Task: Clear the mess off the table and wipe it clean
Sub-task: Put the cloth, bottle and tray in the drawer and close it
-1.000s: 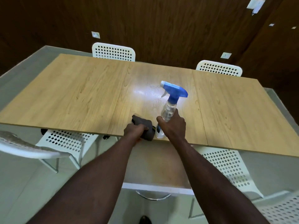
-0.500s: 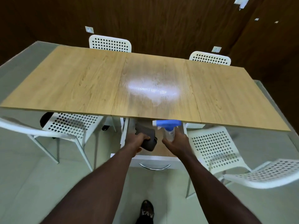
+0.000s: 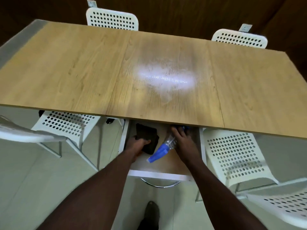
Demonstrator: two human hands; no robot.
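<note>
The wooden table (image 3: 83, 72) fills the upper half of the head view, with a bright glare patch at its middle. Under its near edge a white drawer (image 3: 159, 175) stands pulled out. My left hand (image 3: 136, 144) grips a dark folded cloth (image 3: 147, 137) inside the drawer. My right hand (image 3: 184, 141) holds a clear spray bottle (image 3: 169, 141) lying tilted in the drawer, its blue trigger head (image 3: 157, 154) pointing toward me. The bottle's base is hidden under the table edge.
White perforated chairs stand around the table: one at near left (image 3: 66, 123), one at near right (image 3: 232, 156), two behind the far edge (image 3: 113, 19) (image 3: 239, 39), another at the bottom right corner (image 3: 282, 205). My shoe (image 3: 151, 213) is on the pale floor below the drawer's chrome handle (image 3: 157, 185).
Both hands carried the cloth and the spray bottle off the tabletop and down into the open drawer. The bottle went from upright to lying tilted.
</note>
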